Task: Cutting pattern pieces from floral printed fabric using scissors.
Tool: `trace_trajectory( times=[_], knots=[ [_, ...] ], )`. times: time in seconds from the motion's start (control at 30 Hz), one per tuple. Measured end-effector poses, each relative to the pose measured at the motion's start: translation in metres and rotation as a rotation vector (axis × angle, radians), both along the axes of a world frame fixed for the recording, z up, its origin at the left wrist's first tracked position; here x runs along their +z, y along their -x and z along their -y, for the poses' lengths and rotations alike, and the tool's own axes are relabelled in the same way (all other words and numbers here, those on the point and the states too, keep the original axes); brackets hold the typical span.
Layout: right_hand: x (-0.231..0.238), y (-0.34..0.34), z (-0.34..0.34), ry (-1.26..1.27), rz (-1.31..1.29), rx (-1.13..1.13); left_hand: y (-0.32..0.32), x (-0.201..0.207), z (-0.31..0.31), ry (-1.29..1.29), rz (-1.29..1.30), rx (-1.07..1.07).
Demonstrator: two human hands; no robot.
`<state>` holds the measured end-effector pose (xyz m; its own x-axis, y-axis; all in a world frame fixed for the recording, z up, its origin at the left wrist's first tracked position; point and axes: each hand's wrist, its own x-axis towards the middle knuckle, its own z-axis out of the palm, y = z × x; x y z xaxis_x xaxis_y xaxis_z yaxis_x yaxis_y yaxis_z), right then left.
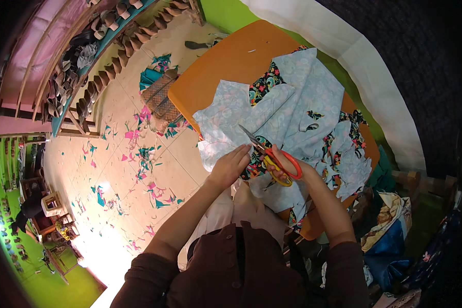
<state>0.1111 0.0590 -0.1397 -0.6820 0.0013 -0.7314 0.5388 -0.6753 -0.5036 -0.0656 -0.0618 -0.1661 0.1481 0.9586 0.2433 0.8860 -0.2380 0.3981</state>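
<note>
My right hand (288, 163) is closed round the handles of a pair of scissors (282, 167), one loop red-orange and the other yellow. The metal blades point up and left, slightly apart, over a floral fabric (226, 110). It shows mostly a pale bluish-grey reverse, with its black, flowery face turned up at folds and edges. Beside the blades, my left hand (230, 167) grips the near left part of the fabric, its fingers together and the thumb hidden. Ragged cut strips of the same cloth (346, 172) lie on the right.
Under the fabric is an orange-brown table (203, 84). A woven brown bag (160, 97) stands on the tiled floor (123, 185), among pink and teal scraps (148, 154). Shoe forms line a rack (100, 61) at far left. Bundled cloth (390, 226) sits at right.
</note>
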Motion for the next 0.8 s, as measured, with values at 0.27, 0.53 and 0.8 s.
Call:
trace_trajectory(
  times=[0.27, 0.53, 0.8],
  knots=[
    [0.005, 0.002, -0.003, 0.056, -0.041, 0.016, 0.001, 0.002, 0.004, 0.023, 0.023, -0.055],
    [0.002, 0.002, -0.001, -0.038, -0.007, 0.017, 0.003, -0.004, 0.006, 0.009, 0.084, -0.058],
    [-0.013, 0.01, 0.006, -0.003, -0.079, -0.024, 0.002, 0.007, 0.004, 0.132, 0.221, -0.038]
  ],
)
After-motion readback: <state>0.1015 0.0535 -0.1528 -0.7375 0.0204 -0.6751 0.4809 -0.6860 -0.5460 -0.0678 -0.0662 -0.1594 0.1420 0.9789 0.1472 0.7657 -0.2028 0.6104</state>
